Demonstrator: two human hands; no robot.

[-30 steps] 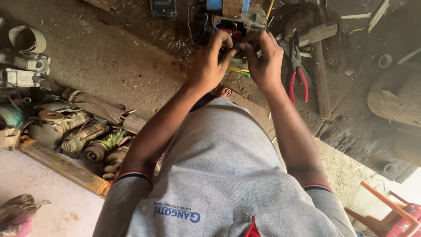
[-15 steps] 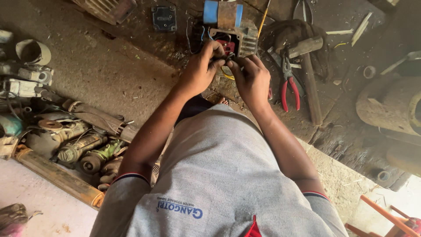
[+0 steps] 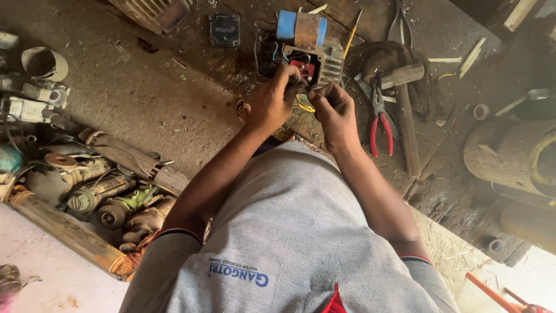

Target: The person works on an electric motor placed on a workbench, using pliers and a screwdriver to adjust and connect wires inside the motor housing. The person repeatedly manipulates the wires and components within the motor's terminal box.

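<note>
- Nearest the camera: the person's grey shirt [image 3: 289, 243] fills the lower frame, both forearms reaching away from it toward the work.
- Left hand [image 3: 269, 104]: fingers drawn together at the open front of the small electric motor [image 3: 307, 55], tips pressed at the red terminal block [image 3: 305, 68]. Whether they pinch a wire or only touch the block cannot be told.
- Right hand [image 3: 336, 113]: fingers pinched together on a yellow wire [image 3: 305, 106], which loops between the two hands just below the motor opening.
- The motor sits on the dirty floor [image 3: 145, 104], directly beyond both hands; it has a finned grey body with a blue and brown cylinder strapped on top.
- Just right of the right hand: red-handled pliers [image 3: 379, 124] lying flat, beside a hammer [image 3: 405, 110] whose handle runs toward the camera.
- Left of the person: a heap of worn power-tool bodies [image 3: 110, 197] against a wooden beam [image 3: 63, 229].
- Beyond the motor, to its left: a dark square cover plate [image 3: 224, 29] lying flat.
- Far right: a large rusty cylinder [image 3: 509, 156] on its side.
</note>
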